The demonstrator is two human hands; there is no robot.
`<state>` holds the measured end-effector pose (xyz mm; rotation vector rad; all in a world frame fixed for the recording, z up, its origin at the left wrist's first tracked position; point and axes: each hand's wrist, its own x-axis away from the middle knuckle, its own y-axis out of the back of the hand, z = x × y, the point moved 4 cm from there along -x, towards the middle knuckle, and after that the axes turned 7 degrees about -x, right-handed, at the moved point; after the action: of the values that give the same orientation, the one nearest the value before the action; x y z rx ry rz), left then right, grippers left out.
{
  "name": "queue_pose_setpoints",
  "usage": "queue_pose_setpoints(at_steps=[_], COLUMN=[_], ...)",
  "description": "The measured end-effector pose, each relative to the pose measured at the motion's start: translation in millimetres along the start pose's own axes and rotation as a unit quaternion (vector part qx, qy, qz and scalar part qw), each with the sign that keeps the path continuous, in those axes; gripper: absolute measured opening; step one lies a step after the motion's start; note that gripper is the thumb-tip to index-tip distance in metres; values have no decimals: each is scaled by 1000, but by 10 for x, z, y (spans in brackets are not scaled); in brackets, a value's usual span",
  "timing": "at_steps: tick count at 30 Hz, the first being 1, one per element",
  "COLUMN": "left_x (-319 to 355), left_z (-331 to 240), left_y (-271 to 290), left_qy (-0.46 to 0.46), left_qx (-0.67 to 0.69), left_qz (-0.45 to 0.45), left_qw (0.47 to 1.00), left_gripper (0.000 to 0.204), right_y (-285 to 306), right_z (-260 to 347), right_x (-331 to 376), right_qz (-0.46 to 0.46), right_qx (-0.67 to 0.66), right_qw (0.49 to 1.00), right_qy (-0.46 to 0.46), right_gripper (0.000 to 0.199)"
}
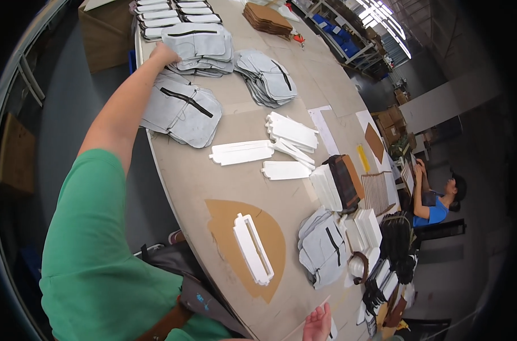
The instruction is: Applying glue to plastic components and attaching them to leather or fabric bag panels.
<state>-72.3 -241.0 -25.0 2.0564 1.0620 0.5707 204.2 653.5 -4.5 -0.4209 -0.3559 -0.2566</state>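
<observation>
At the far left, my left hand [165,53] reaches to the near-left edge of a stack of grey fabric panels [198,46] with black zippers. Its fingers are closed on a panel's edge. Just below that arm lies a second grey panel stack [184,111], loose threads on top. My right hand [317,324] is at the lower edge, palm partly up, fingers loosely apart; a thin pale strip runs beside it, and I cannot tell whether they touch. Farther up from it, a white slotted frame [252,250] rests on a brown pointed template [221,224].
More grey panels [267,78] [321,247] stand in stacks. White strips [241,152] lie mid-table, near a dark brown-edged bundle [345,182]. Brown sheets [267,18] are piled at the far end. A person in blue [434,207] works beyond the table's right side.
</observation>
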Motion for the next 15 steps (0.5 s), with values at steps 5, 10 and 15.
queue_pose_setpoints(at_steps=[5, 10, 15], left_x=[416, 562, 967], left_z=[-381, -415, -1001], left_y=[108, 316, 138], left_qy=[12, -220, -380], left_qx=[-81, -205, 193], left_qz=[-111, -274, -203], left_qw=[990, 914, 882], left_gripper=[108, 76, 42], right_y=[68, -189, -169], right_z=[-43, -104, -207], right_x=[-20, -18, 40], right_qz=[-75, 4, -34], right_qx=[42, -15, -31], right_qw=[996, 999, 999], right_qy=[6, 34, 29], right_gripper=[60, 51, 38])
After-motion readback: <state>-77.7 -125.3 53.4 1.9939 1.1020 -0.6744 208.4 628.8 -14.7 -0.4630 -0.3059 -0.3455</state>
